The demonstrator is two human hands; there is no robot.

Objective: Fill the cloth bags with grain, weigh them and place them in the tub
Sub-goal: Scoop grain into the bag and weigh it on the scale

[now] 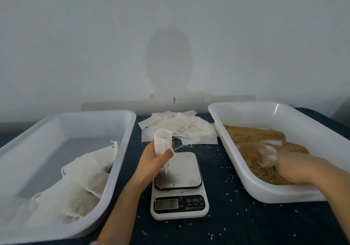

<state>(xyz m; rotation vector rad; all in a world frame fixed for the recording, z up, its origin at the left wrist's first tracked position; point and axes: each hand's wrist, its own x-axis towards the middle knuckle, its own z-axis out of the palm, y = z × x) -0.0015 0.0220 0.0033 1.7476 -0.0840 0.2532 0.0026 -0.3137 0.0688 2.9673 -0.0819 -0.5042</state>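
Over the scale (180, 169), in the left grip (153, 162): one cloth bag (162, 142), held upright, fingers and thumb curled round its lower half, mouth propped open, drawstring (172, 151) dangling toward the platform. Apparently nothing in it yet.

Off to the right, down in the grain (253, 135) of the right tub (237, 171): the right grip (301, 169), smeared by motion, just behind what looks like a clear scoop (265, 154). Impossible to tell whether closed on it. Probably mid-scoop.

Main risk from here: a spill on the way across or at the pour. A narrow, floppy bag mouth, supported from one side only, likely to fold under the first rush of grain. Then more scatter over the desk (246, 225), already speckled with loose grains (233, 190). Worse, a false reading from strays left on the platform. Also possible: a slip once the bag gains weight, given so low a hold.

Further out, filled bags (81, 178) heaped in the left tub (121, 150), and empty bags (181, 127) piled at the back.
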